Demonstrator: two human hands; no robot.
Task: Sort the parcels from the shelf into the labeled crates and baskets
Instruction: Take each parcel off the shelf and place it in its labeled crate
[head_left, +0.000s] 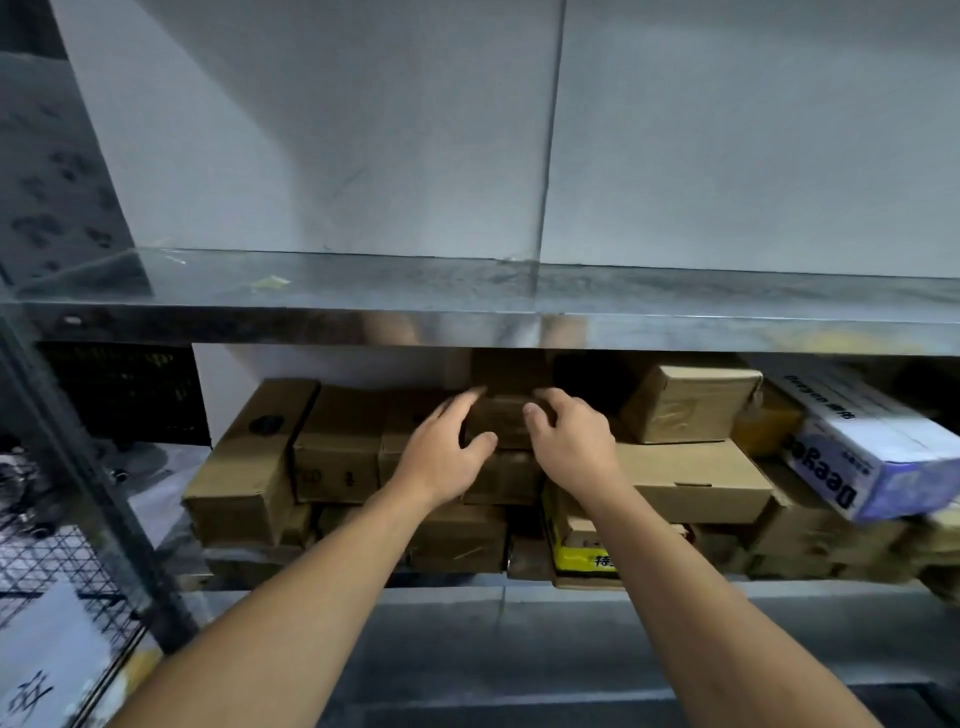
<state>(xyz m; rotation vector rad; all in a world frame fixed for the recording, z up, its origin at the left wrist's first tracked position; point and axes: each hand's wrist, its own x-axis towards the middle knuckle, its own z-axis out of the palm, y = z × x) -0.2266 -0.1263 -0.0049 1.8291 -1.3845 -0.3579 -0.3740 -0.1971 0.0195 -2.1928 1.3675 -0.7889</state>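
A small brown cardboard parcel sits on top of the stacked parcels in the middle of the lower shelf. My left hand grips its left side, fingers curled over the top edge and thumb against its front. My right hand grips its right side the same way. Both forearms reach in from below. The parcel's back is hidden in shadow under the upper shelf.
More cardboard boxes crowd the shelf: a tall one at left, a flat one at right, a tilted one above it, and a white and blue box far right. A wire basket stands at lower left beside the shelf post.
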